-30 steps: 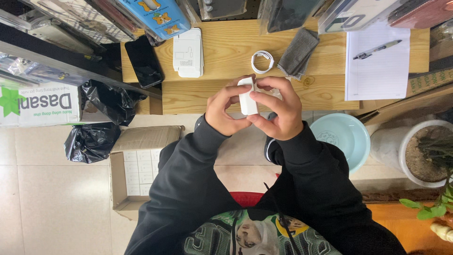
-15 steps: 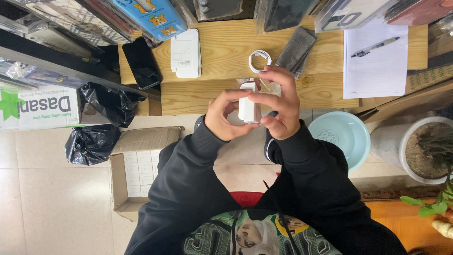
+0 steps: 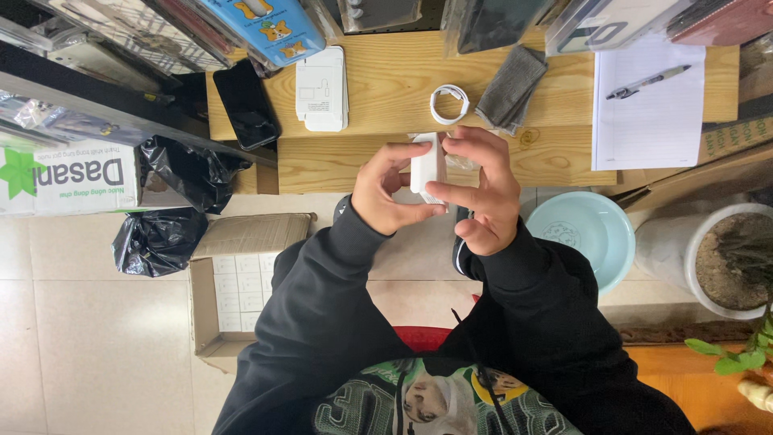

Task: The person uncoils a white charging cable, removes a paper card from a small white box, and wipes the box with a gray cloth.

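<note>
Both hands hold a small white rectangular block [image 3: 427, 163], like a charger, upright over the near edge of a wooden table [image 3: 378, 97]. My left hand [image 3: 386, 193] grips its left side with thumb and fingertips. My right hand [image 3: 481, 189] wraps its right side, fingers curled over the top. A bit of clear wrapping shows beside the block. On the table beyond lie a coiled white cable [image 3: 449, 104], a flat white box [image 3: 322, 89], a black phone [image 3: 246, 105] and a grey cloth [image 3: 509, 89].
White paper with a pen [image 3: 649, 80] lies at the table's right. Packaged phone cases hang along the far edge. On the floor stand a pale blue basin [image 3: 576, 234], a potted plant [image 3: 729, 258], an open cardboard box [image 3: 233, 282] and black bags [image 3: 157, 238].
My hands turned the white block slightly and my fingers shifted on it. The view moved a little; the table's things stayed put.
</note>
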